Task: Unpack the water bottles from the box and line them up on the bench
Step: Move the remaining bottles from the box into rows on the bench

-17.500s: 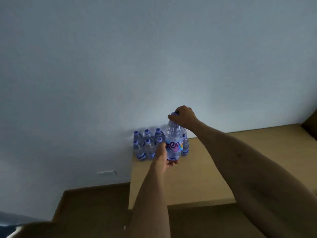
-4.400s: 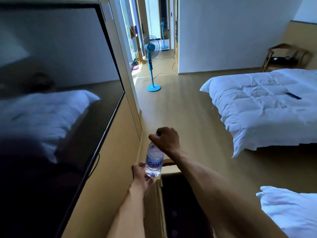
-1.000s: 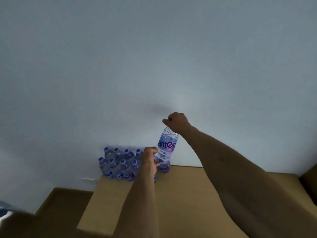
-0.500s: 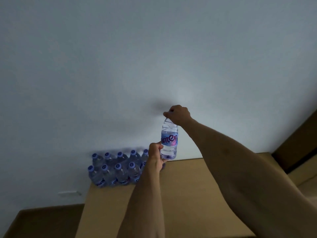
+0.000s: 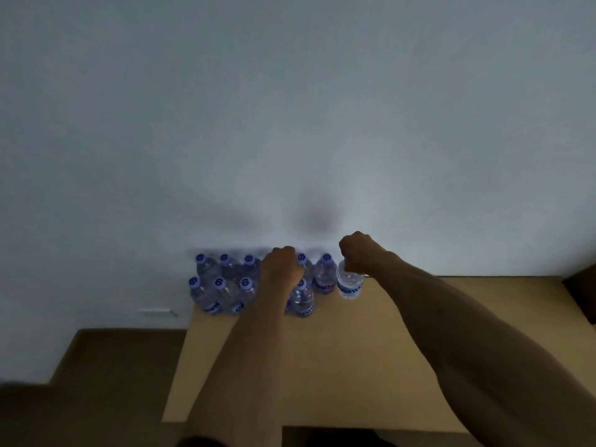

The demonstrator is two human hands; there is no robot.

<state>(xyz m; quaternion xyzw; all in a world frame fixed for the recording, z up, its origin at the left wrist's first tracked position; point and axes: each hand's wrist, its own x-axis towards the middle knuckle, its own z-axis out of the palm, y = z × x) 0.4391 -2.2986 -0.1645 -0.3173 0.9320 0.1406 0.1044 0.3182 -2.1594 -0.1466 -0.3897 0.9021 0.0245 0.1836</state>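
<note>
Ten or so clear plastic water bottles with blue caps (image 5: 222, 291) stand in two rows at the back left of the tan wooden bench (image 5: 338, 366), close against the pale wall (image 5: 290, 124). We count them only roughly; our left forearm hides some. Our right hand (image 5: 356, 251) curls over the cap of one more clear labelled bottle (image 5: 349, 283), gripping it at the neck, upright, at the right end of the back row, just beside its neighbour. Base looks on or barely above the bench; we cannot tell which. Our left hand (image 5: 280, 266) sits over the middle of the group, fingers bent forward. Whether it grips a bottle or just steadies the row we cannot tell, fingertips hidden. Box not in view.

Step in hand, as we judge it: setting this bottle down in line. To do it well we lower it straight, keep it vertical, base flat before letting go, and slide it snug to the neighbour without knocking it. Left hand should brace the row against a domino tip. Release by lifting straight up off the cap.
</note>
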